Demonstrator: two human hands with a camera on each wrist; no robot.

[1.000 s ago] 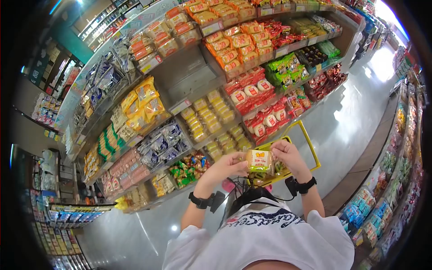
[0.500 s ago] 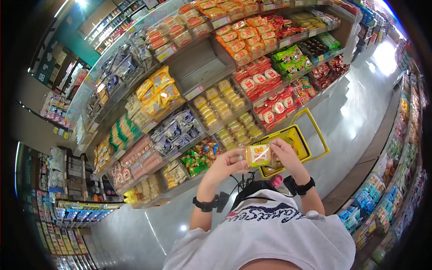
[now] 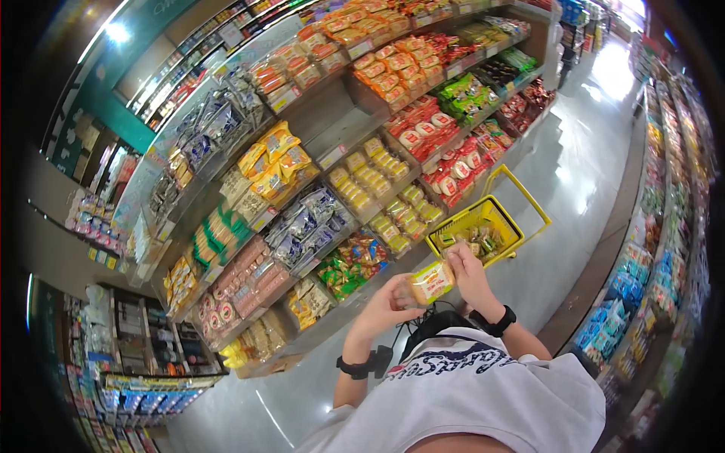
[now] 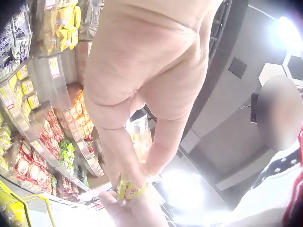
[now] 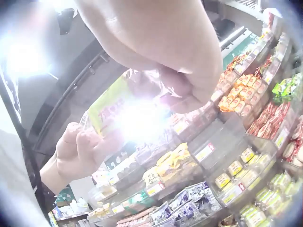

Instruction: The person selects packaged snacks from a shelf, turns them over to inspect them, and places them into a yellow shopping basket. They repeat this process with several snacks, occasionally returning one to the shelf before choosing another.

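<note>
A small clear-wrapped packet with a yellow-green and white label (image 3: 432, 282) is held between both hands in front of the chest. My left hand (image 3: 384, 306) pinches its left end, and my right hand (image 3: 470, 278) grips the right end. In the left wrist view the left hand (image 4: 142, 94) reaches down to the packet (image 4: 130, 190). The right wrist view shows the right hand (image 5: 161, 52) close over the green-labelled packet (image 5: 110, 105), its far end touched by the left hand (image 5: 80, 153). Glare hides part of the wrapper.
A yellow basket (image 3: 516, 251) holding several wrapped packets stands beyond the right hand, its handle tilted outward. Tiered shelves (image 3: 313, 260) of packaged snacks curve along the left and front. Another shelf row (image 3: 642, 249) lines the right side of the aisle floor (image 3: 578, 181).
The packet has tilted and come slightly lower, still held by both hands. In the head view, the basket's inside and its packets show more fully.
</note>
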